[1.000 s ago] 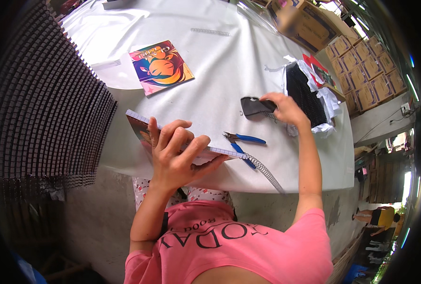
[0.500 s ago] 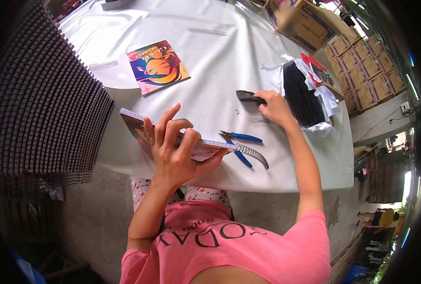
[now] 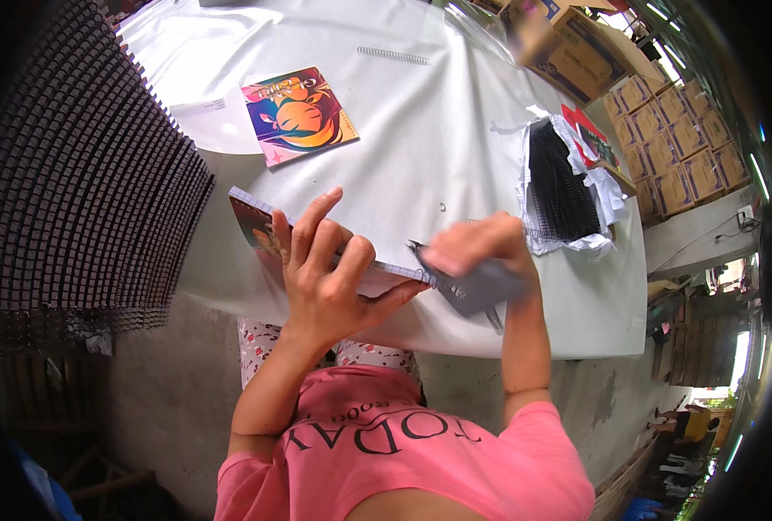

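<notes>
My left hand (image 3: 321, 273) grips a notebook (image 3: 251, 217) on edge, thumb underneath and fingers spread over its near side. At the notebook's right end, my right hand (image 3: 487, 243) is closed on a flat dark grey tool (image 3: 483, 288), blurred by motion. The tool covers most of a wire coil (image 3: 494, 319), whose tail shows below it. Only the tips of the cutting pliers (image 3: 414, 247) peek out beside my right fingers; their blue handles are hidden. A tiny wire scrap (image 3: 443, 207) lies just beyond.
A colourful illustrated notebook cover (image 3: 303, 117) lies farther back on the white-covered table (image 3: 420, 130). Beyond it is a loose wire coil (image 3: 392, 56). Black coils (image 3: 559, 182) sit in torn white wrapping at right. A tall dark ridged stack (image 3: 82, 200) stands left. Cardboard boxes (image 3: 672, 139) are piled far right.
My right hand has brought the dark tool from the table's right side toward me, to the notebook's right end. The pliers and coil are now mostly covered. My left hand keeps its hold.
</notes>
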